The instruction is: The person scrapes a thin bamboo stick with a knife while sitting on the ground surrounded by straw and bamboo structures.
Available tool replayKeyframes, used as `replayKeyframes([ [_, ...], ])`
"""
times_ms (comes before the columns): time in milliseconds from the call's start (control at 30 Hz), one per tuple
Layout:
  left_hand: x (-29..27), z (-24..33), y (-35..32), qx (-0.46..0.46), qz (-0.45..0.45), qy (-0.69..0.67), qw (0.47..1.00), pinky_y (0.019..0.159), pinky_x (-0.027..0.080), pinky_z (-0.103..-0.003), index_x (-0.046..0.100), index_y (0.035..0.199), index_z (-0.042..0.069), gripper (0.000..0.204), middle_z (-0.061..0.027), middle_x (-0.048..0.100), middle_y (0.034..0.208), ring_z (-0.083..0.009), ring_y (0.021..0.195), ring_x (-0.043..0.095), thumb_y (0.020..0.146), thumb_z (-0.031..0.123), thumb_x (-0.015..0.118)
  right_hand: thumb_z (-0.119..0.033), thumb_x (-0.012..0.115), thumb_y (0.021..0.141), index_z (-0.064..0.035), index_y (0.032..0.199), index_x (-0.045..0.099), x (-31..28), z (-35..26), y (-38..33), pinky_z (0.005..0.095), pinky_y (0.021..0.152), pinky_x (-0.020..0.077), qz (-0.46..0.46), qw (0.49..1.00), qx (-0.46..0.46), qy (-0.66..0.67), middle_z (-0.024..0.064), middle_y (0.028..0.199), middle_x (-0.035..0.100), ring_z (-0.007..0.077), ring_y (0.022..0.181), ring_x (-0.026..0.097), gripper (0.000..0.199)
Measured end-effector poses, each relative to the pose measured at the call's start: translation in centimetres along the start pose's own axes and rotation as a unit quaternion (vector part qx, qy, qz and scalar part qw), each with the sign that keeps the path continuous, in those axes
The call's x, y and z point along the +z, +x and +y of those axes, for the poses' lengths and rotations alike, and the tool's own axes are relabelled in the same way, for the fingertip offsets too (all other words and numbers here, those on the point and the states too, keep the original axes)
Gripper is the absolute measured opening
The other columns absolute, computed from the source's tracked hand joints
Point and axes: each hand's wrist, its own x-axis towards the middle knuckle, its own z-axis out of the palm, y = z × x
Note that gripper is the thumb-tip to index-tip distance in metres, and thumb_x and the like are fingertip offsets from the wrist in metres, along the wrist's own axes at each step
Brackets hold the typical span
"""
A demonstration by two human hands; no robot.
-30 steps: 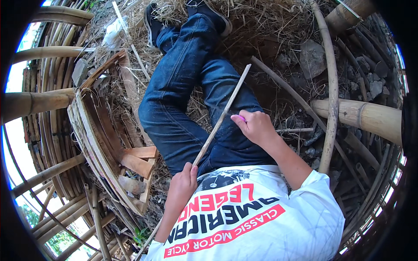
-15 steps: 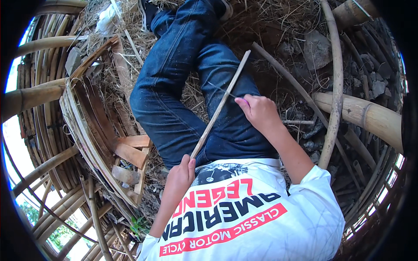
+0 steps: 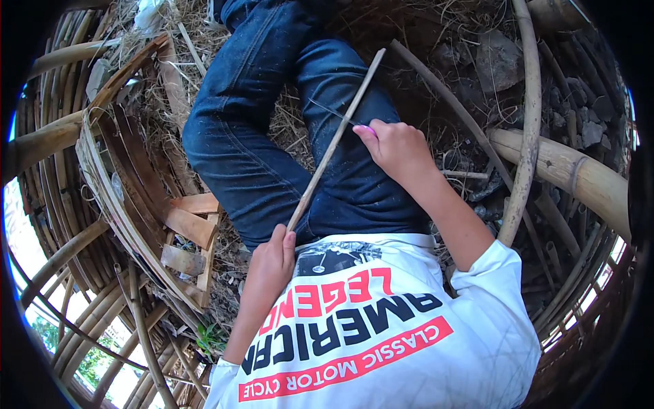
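A long thin bamboo stick [image 3: 334, 140] lies slanted across my lap, over my blue jeans [image 3: 272, 136]. My left hand [image 3: 272, 262] grips its lower end close to my white printed shirt [image 3: 381, 327]. My right hand [image 3: 395, 146] is closed beside the stick's middle and holds a thin dark blade [image 3: 334, 114] that reaches to the stick. I cannot tell whether the blade cuts into it.
A woven bamboo basket frame [image 3: 116, 198] with flat wooden slats [image 3: 191, 225] lies at my left. Thick bamboo poles [image 3: 565, 170] and a curved cane [image 3: 528, 123] lie at the right, over straw, stones and dirt. More bamboo poles [image 3: 54, 136] ring the left edge.
The whole view has slid upward in the picture as my head moved. Both hands keep their hold; stick and blade stay in about the same relation.
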Motion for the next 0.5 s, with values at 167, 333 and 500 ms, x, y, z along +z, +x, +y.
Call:
replayKeyframes([
  [167, -0.3, -0.8, -0.6, -0.037, -0.005, 0.027, 0.999, 0.059, 0.043, -0.058, 0.047, 0.092, 0.003, 0.031, -0.028, 0.058, 0.067, -0.0497, 0.067, 0.057, 0.102, 0.032, 0.042, -0.044, 0.051, 0.097, -0.006, 0.072, 0.061, -0.4, 0.6, -1.9, 0.045, 0.052, 0.0523, -0.021, 1.0, -0.002, 0.007, 0.0188, 0.061, 0.062, 0.0377, 0.059, 0.065, 0.047],
  [333, 0.2, 0.0, 0.0, -0.016, -0.013, -0.011, 1.0, 0.06, 0.043, -0.057, 0.047, 0.09, 0.002, 0.032, -0.0281, 0.058, 0.067, -0.0492, 0.068, 0.058, 0.102, 0.032, 0.042, -0.046, 0.051, 0.097, -0.0073, 0.07, 0.062, 0.3, 0.5, -0.7, 0.0416, 0.049, 0.0532, 0.009, 1.0, -0.008, -0.022, 0.0171, 0.058, 0.062, 0.0344, 0.056, 0.066, 0.049],
  [500, 0.3, -0.9, 0.1, -0.027, -0.003, -0.035, 0.999, 0.058, 0.041, -0.057, 0.049, 0.089, 0.002, 0.031, -0.0274, 0.057, 0.066, -0.0491, 0.067, 0.057, 0.101, 0.03, 0.045, -0.047, 0.05, 0.097, -0.0078, 0.07, 0.062, 0.2, 0.2, -0.7, 0.0411, 0.05, 0.0536, -0.007, 0.999, -0.016, -0.051, 0.016, 0.058, 0.063, 0.0337, 0.056, 0.066, 0.049],
])
